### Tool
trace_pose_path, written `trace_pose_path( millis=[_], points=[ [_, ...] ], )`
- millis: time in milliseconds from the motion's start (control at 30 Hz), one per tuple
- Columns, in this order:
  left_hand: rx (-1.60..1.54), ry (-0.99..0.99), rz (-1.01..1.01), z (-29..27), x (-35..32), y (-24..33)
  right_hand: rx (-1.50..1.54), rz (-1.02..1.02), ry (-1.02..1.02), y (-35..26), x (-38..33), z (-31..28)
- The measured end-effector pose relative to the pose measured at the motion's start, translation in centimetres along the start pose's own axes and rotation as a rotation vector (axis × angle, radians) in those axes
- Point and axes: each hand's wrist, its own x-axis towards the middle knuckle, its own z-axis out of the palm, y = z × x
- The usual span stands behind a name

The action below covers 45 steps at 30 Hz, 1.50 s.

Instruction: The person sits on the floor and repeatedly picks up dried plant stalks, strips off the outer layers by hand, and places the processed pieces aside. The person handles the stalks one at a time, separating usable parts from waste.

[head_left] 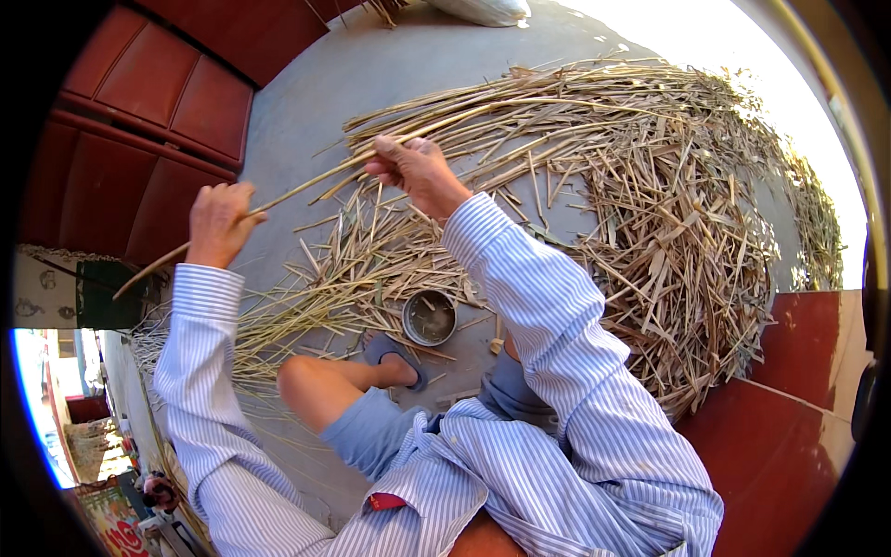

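A long, thin, yellowish reed-like stalk (311,185) stretches in front of me, slanting up from the lower left to the upper right. My left hand (221,225) is closed round it, and its thicker tail sticks out past the wrist. Farther along, my right hand (418,174) pinches the same stalk between thumb and fingers. Beyond the right hand, the stalk runs over a bundle of similar stalks (483,100), where its far end is hard to make out. Between my hands it is nearly straight and off the floor.
Dry stalks and husks form a large heap (668,251) at the right. Thinner pale strips (269,339) spread at the left. A round metal container (406,325) stands near my sandalled foot (394,369). Dark red panels (148,88) edge the far left; a pale sack (483,9) lies at the back.
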Motion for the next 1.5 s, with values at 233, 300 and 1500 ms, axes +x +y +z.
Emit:
trace_pose_path(
  millis=[233,300,1500],
  points=[
    [-0.39,0.273,0.054,3.7,4.6,8.9,0.032,0.002,-0.137,1.0,-0.2,0.5],
    [-0.409,0.203,0.042,2.9,3.7,6.8,0.109,-0.05,0.047,-1.2,0.2,-1.2],
    [-1.013,-0.085,-0.365,0.3,9.5,8.6,0.089,-0.215,-0.097,-2.7,-1.9,-0.7]
  ],
)
